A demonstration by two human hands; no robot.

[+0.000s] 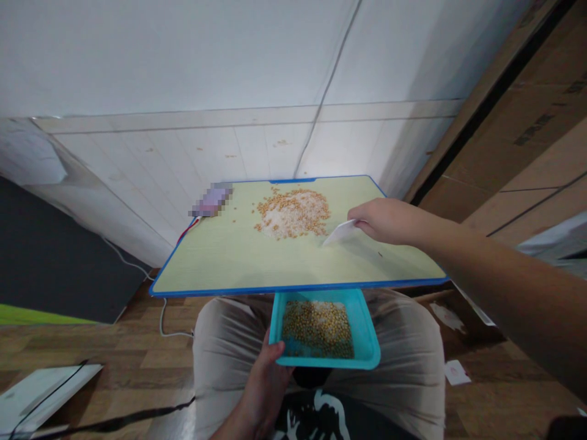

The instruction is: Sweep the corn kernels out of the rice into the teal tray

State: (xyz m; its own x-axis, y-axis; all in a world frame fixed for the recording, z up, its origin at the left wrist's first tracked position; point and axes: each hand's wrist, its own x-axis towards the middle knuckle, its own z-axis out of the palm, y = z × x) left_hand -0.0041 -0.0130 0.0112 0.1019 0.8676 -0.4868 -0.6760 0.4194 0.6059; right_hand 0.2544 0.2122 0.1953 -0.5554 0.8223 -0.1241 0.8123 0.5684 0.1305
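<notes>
My left hand grips the near left corner of a turquoise plastic tray, its thumb over the rim. Inside the tray lie yellow-brown soybeans with some white grains among them. The tray sits over my lap, its far edge against the table's front edge. Above the table, my right hand pinches a thin white card, tilted with its lower edge at the tabletop. Just left of the card spreads a mixed heap of soybeans and white rice-like grains.
The small table has a pale yellow top and blue rim. A blurred-out flat object with a red strap lies at its far left. A white wall with a hanging cable stands behind; cardboard leans at the right.
</notes>
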